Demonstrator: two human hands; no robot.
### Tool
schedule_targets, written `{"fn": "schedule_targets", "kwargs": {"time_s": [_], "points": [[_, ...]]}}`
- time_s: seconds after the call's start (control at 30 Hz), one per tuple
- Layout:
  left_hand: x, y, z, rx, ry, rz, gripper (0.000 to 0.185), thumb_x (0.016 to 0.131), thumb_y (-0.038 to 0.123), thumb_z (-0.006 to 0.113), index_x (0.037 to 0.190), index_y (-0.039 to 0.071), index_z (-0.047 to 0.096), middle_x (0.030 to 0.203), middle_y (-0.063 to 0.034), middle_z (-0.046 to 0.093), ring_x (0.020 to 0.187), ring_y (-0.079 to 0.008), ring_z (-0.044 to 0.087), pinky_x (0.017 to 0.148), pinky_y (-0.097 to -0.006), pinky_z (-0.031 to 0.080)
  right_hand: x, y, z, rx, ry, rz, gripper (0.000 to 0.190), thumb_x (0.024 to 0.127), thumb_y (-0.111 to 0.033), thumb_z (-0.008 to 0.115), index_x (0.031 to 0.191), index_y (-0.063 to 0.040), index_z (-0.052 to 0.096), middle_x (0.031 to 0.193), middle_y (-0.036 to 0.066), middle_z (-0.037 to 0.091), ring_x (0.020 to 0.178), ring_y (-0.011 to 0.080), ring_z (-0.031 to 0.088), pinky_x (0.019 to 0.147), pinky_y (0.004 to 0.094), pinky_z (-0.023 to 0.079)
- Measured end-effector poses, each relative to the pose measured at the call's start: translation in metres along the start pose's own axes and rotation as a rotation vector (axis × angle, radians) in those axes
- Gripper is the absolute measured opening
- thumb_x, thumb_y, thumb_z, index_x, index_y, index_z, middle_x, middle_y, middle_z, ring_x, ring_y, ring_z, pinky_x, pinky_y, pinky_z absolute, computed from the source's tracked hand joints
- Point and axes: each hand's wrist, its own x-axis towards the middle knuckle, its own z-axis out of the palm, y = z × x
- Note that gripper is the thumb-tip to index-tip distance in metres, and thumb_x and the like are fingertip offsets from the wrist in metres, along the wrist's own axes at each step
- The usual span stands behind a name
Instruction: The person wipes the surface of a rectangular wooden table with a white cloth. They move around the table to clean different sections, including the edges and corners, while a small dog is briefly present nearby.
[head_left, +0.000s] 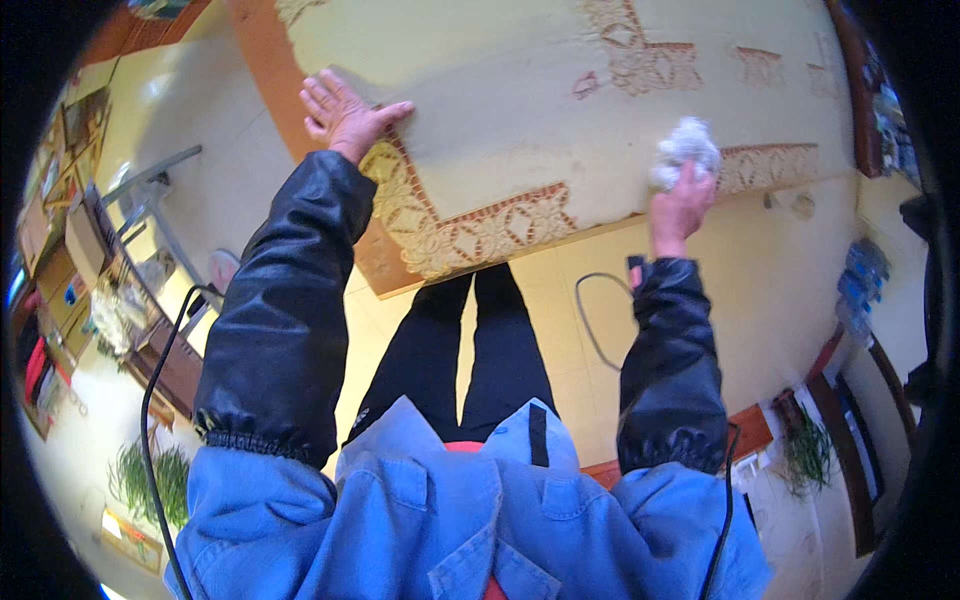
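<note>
A white cloth (487, 150) with cream lace borders (487, 236) covers a wooden table in front of me. My left hand (345, 116) lies on it near the left edge, palm down with the fingers spread and nothing held. My right hand (684, 199) grips a crumpled white cloth wad (686, 150) over the near right part of the cover, beside another strip of lace (769, 166). The wad and hand are slightly blurred. Both my forearms wear black sleeve covers. A small reddish mark (585, 85) shows on the white cloth beyond my hands.
The table's brown edge (382, 259) runs along the near left. A metal-framed stand (154, 217) and shelving are at the left. A thin cable loop (600, 322) hangs near my right forearm. Potted plants (808, 450) and plastic bottles (862, 281) are at the right.
</note>
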Motion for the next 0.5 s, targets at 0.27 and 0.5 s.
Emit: {"fn": "schedule_targets", "kwargs": {"time_s": [0.27,0.5], "points": [[0.001,0.001,-0.001,0.004,0.001,0.025,0.155,0.054,0.082,0.078,0.16,0.003,-0.004,0.165,-0.0279,-0.009,0.153,-0.0411,-0.015,0.117,-0.0625,-0.003,-0.1,-0.157,-0.055,0.455,-0.243,-0.683,0.038,0.082,-0.007,0.066,0.117,-0.021,0.072,0.125,0.015,0.059,0.113,0.0344,0.058,0.088,0.0442,0.052],[-0.001,-0.001,0.003,-0.034,0.041,0.045,0.154,0.055,0.083,0.077,0.16,0.004,-0.004,0.165,-0.0285,-0.009,0.153,-0.0413,-0.017,0.117,-0.0629,-0.004,-0.045,-0.083,-0.038,0.134,-0.171,-0.411,0.05,0.079,-0.004,0.066,0.126,-0.017,0.066,0.126,0.018,0.056,0.105,0.0369,0.058,0.085,0.0444,0.052]]}}
